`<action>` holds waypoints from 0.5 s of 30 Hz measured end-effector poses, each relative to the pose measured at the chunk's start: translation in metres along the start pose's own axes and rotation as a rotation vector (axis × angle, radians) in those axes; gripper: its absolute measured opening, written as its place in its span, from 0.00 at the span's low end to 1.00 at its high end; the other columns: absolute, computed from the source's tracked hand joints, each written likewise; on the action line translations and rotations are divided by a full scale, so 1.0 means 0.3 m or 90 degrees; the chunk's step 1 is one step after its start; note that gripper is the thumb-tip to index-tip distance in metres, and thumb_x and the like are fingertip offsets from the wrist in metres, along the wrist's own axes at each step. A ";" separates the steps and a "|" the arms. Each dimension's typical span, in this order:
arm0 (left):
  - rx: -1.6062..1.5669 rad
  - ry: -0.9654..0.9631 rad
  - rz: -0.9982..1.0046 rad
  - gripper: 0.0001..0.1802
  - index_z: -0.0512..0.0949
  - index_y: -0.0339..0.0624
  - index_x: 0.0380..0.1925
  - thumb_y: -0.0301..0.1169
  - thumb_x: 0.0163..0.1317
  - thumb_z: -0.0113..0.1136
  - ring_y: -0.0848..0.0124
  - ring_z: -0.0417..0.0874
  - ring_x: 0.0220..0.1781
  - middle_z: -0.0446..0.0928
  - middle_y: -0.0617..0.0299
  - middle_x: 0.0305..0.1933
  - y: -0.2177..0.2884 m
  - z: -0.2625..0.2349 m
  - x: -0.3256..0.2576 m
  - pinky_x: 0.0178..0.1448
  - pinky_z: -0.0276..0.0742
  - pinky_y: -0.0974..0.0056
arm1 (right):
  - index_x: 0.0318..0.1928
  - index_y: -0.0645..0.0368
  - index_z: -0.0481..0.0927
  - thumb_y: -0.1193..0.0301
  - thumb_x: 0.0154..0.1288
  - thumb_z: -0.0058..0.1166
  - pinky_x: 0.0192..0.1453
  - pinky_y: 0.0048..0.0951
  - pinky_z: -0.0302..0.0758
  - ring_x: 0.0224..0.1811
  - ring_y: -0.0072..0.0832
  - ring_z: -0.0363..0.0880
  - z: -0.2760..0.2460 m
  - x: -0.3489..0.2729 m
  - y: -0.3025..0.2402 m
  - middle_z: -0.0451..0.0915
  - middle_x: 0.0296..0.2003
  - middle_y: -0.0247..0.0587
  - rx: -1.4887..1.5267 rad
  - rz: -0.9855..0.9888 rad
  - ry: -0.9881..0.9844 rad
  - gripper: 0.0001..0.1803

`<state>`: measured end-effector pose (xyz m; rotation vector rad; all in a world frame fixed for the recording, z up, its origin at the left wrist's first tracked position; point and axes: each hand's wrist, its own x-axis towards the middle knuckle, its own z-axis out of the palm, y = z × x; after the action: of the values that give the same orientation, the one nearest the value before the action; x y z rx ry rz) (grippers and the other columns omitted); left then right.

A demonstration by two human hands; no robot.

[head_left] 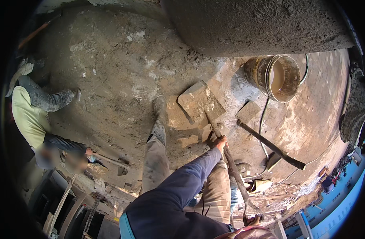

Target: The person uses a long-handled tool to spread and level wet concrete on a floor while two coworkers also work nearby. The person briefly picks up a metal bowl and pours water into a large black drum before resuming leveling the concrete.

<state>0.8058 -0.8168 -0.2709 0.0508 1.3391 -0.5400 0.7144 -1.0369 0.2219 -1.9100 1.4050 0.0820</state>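
Note:
A long-handled shovel [200, 102] reaches down from my hands, its broad, mud-caked blade against the ground. My left hand [221, 143], at the end of a dark blue sleeve, is wrapped round the shaft partway down. Near the top of the shaft, at the lower edge, my right hand [252, 221] is closed round the handle; it shows only in part. To the right of the blade lies a hoe [270, 144] with a thick dark handle and a flat, dirty blade. Neither hand touches it.
A cement-crusted bucket [257, 75] with murky water stands at the upper right. A large rough grey rounded surface [266, 28] hangs over the top. A thin hose [263, 119] crosses the ground. At left, a person in a pale yellow shirt [29, 115] bends with a tool.

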 end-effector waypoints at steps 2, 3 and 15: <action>-0.022 0.047 -0.010 0.13 0.76 0.45 0.37 0.43 0.71 0.63 0.67 0.75 0.18 0.74 0.62 0.22 -0.224 0.086 0.109 0.23 0.75 0.55 | 0.48 0.53 0.71 0.69 0.68 0.54 0.19 0.26 0.63 0.16 0.21 0.64 -0.117 0.091 -0.008 0.70 0.22 0.30 -0.007 0.012 0.061 0.11; -0.012 0.091 0.001 0.12 0.77 0.43 0.40 0.37 0.68 0.68 0.66 0.74 0.14 0.76 0.58 0.23 -0.306 0.126 0.141 0.18 0.72 0.55 | 0.52 0.53 0.71 0.71 0.67 0.53 0.18 0.26 0.63 0.16 0.22 0.65 -0.145 0.138 -0.017 0.72 0.23 0.32 -0.004 0.016 0.075 0.14; -0.156 0.057 0.322 0.14 0.69 0.47 0.29 0.38 0.73 0.58 0.70 0.72 0.22 0.68 0.66 0.24 1.244 -0.079 0.112 0.28 0.76 0.59 | 0.19 0.50 0.66 0.69 0.67 0.52 0.20 0.28 0.53 0.13 0.18 0.55 1.135 0.145 -0.182 0.60 0.13 0.25 0.018 -0.073 -0.265 0.18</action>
<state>0.9377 -0.4930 -0.4081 0.2082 1.4066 0.0547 0.9016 -0.8626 -0.0133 -1.8160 1.0109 0.3787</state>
